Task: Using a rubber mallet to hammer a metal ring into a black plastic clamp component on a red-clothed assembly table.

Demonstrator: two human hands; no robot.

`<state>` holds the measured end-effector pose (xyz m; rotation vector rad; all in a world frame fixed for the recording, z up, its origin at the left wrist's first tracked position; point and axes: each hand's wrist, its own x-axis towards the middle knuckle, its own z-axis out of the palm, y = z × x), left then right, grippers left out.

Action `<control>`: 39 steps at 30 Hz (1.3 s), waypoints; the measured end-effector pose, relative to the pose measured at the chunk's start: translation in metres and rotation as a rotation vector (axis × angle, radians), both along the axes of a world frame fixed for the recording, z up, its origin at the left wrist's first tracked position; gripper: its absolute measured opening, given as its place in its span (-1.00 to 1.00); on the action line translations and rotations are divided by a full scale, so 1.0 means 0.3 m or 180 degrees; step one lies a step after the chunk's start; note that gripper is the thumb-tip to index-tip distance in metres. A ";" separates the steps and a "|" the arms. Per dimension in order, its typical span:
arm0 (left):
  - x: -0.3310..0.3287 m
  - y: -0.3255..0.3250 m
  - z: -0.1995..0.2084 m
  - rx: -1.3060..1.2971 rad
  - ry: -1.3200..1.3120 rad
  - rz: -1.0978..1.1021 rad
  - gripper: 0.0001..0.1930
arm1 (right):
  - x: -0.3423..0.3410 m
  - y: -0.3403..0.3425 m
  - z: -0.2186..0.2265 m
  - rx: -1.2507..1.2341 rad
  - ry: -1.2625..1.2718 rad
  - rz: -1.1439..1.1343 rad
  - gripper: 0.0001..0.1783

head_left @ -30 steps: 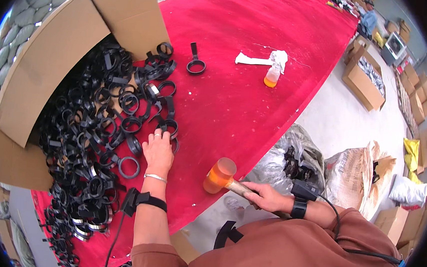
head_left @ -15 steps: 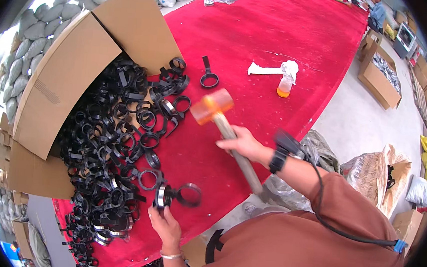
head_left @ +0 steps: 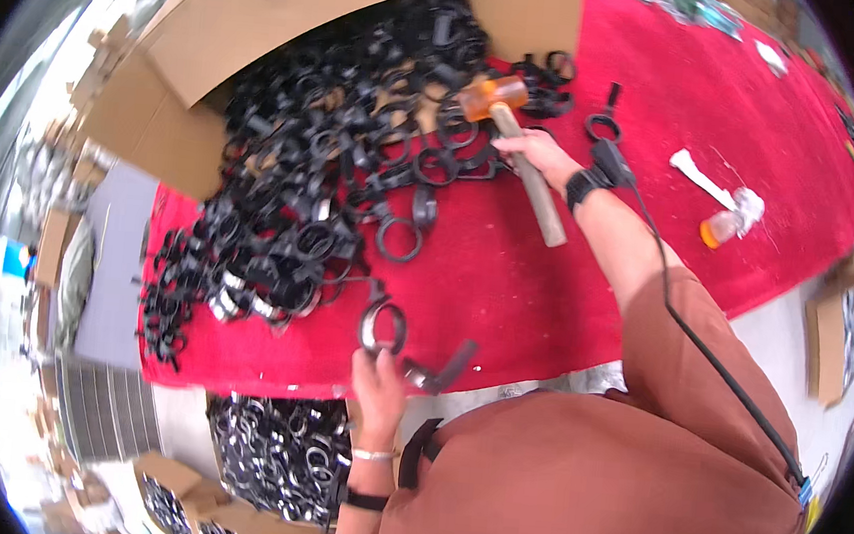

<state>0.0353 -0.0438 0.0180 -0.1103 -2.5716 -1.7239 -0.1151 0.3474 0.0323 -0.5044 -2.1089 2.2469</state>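
My left hand (head_left: 378,394) is closed at the table's front edge, its fingers pinching a black ring clamp (head_left: 383,328) with a shiny inner band. Just right of these fingers is a blurred black piece with a flat tab (head_left: 454,366); whether it joins the clamp I cannot tell. Wrapped round a wooden handle, my right hand (head_left: 544,160) holds a mallet (head_left: 537,197) with an orange head (head_left: 492,97). The mallet's head is raised in front of a heap of black ring clamps (head_left: 315,158), well away from my left hand.
A large cardboard box (head_left: 161,136) lies open, its clamps spilling onto the red-covered table (head_left: 544,306). One loose clamp (head_left: 602,128), a white cloth (head_left: 700,176) and an orange-bottomed container (head_left: 719,230) lie to the right. Below the front edge stands a box of shiny rings (head_left: 282,456).
The view has swung left, bringing the box of rings below the table into sight. The clamp in my left hand has turned its ring opening toward view. My right hand keeps its grip on the mallet.
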 end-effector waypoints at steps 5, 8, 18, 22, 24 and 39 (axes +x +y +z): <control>0.011 0.035 -0.129 -0.0303 0.0168 0.0394 -0.84 | 0.135 -0.232 0.035 -0.0556 -0.0010 0.0659 -0.74; 0.008 0.079 -0.142 -0.0706 0.0561 0.0566 -0.83 | 0.236 -0.299 0.077 -0.0850 0.0191 0.1082 -0.70; -0.074 0.022 -0.077 0.0759 -0.0122 0.0180 -0.83 | 0.525 -0.219 0.195 0.1481 0.0221 0.0847 -0.65; -0.067 -0.094 -0.043 0.0959 -0.0491 0.0073 -0.79 | 0.667 -0.271 0.145 0.0708 0.0102 0.1075 -0.62; -0.047 -0.126 -0.042 0.1280 -0.0673 0.0138 -0.77 | 0.715 -0.330 0.136 -0.0131 -0.0035 0.1539 -0.50; 0.088 -0.149 -0.124 0.1936 -0.0711 0.0848 -0.76 | 0.654 -0.694 -0.003 0.2711 -0.0005 0.1851 -0.65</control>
